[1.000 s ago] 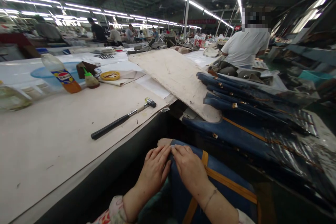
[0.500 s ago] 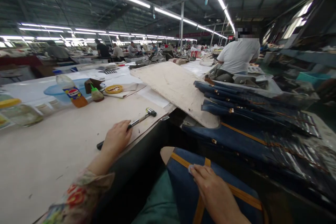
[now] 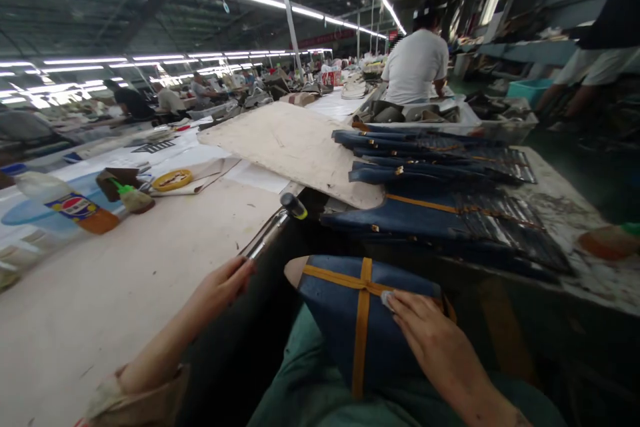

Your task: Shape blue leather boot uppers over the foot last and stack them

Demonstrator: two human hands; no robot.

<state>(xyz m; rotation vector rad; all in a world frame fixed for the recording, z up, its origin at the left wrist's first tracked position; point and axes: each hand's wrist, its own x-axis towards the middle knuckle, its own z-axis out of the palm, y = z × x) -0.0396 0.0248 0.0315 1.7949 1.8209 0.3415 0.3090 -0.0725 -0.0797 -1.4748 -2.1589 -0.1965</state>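
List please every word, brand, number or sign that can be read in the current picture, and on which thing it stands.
No text can be read with certainty.
Bottle label: a round emblem with red in it; any lettering is too blurred to read.
Red sign in the background: too small to read.
Red-and-white package farther down the tables: pale marks, too small and blurred to read.

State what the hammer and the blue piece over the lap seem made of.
Hammer shaft: apparently polished metal, given bright highlights. Hammer head: dark and yellow, perhaps rubber or plastic. Blue piece: probably leather or imitation, judging by its smooth sheen.
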